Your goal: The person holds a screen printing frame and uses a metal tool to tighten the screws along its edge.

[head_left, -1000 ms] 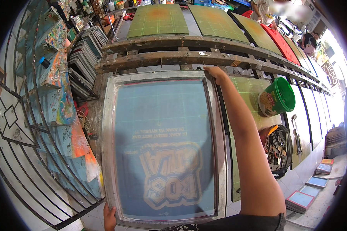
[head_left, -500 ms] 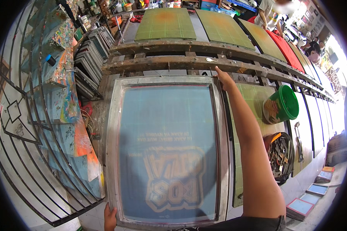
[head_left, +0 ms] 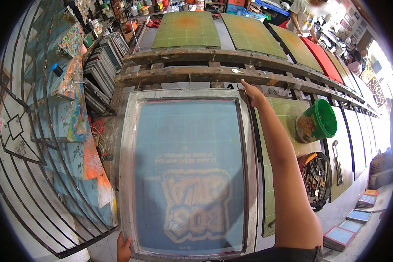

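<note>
A large silk-screen frame [head_left: 125, 174] with a pale metal rim and blue mesh lies in front of me, bearing reversed lettering in its lower half. My left hand [head_left: 123, 248] holds the rim near the lower left corner, thumb on top and the other fingers hidden beneath. At the upper right corner, my right hand [head_left: 254, 97] grips the rim with the arm stretched forward; one finger points toward the wooden rail [head_left: 179, 75]. Under the mesh, faint light lines show through.
Right of the frame stand a green bucket [head_left: 308, 126] and a round container of tools [head_left: 315, 179] on a green board. More green boards [head_left: 185, 30] lie beyond the rails. A black metal grille [head_left: 17, 126] and stacked screens [head_left: 105, 65] are at left. Another person [head_left: 303, 19] stands far right.
The view has shifted slightly, so the frame and rails sit a little lower. Both hands keep their places on the rim.
</note>
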Demonstrator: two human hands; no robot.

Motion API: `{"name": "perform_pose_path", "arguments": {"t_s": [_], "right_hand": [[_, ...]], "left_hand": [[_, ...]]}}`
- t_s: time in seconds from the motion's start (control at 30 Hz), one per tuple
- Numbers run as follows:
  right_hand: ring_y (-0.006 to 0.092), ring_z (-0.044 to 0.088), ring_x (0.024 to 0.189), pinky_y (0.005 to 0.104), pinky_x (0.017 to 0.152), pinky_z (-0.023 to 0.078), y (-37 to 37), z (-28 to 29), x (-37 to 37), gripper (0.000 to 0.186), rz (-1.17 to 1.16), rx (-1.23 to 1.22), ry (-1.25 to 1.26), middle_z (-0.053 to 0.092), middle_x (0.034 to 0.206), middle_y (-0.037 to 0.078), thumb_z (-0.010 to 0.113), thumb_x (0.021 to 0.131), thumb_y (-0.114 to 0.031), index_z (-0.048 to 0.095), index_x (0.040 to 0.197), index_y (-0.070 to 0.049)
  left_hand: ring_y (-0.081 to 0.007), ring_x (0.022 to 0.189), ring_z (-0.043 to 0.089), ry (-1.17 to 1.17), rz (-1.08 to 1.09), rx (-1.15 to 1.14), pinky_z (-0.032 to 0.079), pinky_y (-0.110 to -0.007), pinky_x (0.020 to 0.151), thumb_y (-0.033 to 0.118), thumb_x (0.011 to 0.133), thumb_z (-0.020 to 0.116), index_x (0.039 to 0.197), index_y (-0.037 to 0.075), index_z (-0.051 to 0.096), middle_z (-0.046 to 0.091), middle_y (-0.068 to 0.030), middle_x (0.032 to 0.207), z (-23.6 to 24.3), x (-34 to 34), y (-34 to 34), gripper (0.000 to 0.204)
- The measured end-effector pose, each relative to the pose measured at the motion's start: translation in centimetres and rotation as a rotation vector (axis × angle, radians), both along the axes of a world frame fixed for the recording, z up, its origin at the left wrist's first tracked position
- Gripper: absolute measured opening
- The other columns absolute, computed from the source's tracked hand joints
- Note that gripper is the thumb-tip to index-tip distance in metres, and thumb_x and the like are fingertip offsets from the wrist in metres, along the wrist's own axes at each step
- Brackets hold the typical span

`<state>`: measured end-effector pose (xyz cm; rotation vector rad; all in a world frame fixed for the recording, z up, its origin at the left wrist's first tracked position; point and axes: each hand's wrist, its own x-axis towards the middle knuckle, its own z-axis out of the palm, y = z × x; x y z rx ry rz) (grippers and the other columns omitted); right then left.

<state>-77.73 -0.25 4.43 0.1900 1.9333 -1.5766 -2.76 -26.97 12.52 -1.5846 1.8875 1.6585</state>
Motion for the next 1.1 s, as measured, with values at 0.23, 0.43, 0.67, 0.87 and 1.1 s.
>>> {"name": "perform_pose_path", "arguments": {"t_s": [0.23, 0.43, 0.67, 0.87, 1.1], "right_hand": [[0.0239, 0.058, 0.099, 0.0386, 0.088, 0.044, -1.4, 2.3, 2.9, 0.055, -0.04, 0.066, 0.082, 0.061, 0.111, 0.015, 0.048, 0.09, -0.051, 0.058, 0.114, -0.002], [0.0214, 0.061, 0.085, 0.0388, 0.076, 0.048, -1.2, 0.9, 0.6, 0.036, -0.091, -0.105, 0.04, 0.066, 0.092, 0.013, 0.051, 0.091, -0.034, 0.062, 0.104, -0.003], [0.0228, 0.062, 0.063, 0.0373, 0.061, 0.052, -2.9, 1.0, 0.5, 0.013, -0.106, -0.158, 0.003, 0.066, 0.079, 0.011, 0.059, 0.082, -0.012, 0.069, 0.079, -0.004], [0.0256, 0.065, 0.072, 0.041, 0.063, 0.052, -2.5, 1.3, 0.7, 0.019, -0.167, -0.082, 0.094, 0.067, 0.083, 0.014, 0.072, 0.073, -0.012, 0.067, 0.083, 0.004], [0.024, 0.063, 0.072, 0.039, 0.068, 0.05, -3.3, 2.4, 1.8, 0.027, -0.17, 0.088, 0.257, 0.066, 0.084, 0.012, 0.076, 0.073, -0.02, 0.067, 0.085, 0.003]], "left_hand": [[-0.0295, 0.136, 0.025, 0.011, 0.008, 0.004, 0.018, -0.035, 0.112, 0.023, 0.093, 0.051, 0.141, -0.003, 0.026, 0.029, -0.0185, 0.146, 0.1, -0.2, -0.1, 0.06], [-0.0294, 0.137, 0.024, 0.012, 0.006, 0.015, 0.017, -0.036, 0.112, 0.023, 0.093, 0.051, 0.142, -0.003, 0.024, 0.027, -0.0181, 0.147, 0.2, -0.5, -0.2, 0.062], [-0.0254, 0.125, 0.037, 0.227, 0.001, 0.02, 0.025, -0.035, 0.107, 0.013, 0.09, 0.05, 0.137, -0.005, 0.03, 0.039, -0.0159, 0.134, -2.0, 2.4, -0.5, 0.054], [-0.0222, 0.112, 0.048, 0.355, 0.032, 0.025, 0.032, -0.033, 0.1, 0.003, 0.087, 0.047, 0.129, -0.006, 0.039, 0.051, -0.014, 0.121, -2.8, 2.5, -0.6, 0.044], [-0.0214, 0.111, 0.049, 0.328, 0.042, -0.015, 0.034, -0.032, 0.098, 0.003, 0.087, 0.048, 0.127, -0.006, 0.041, 0.052, -0.0135, 0.119, -2.3, 2.1, -0.3, 0.042]]}}
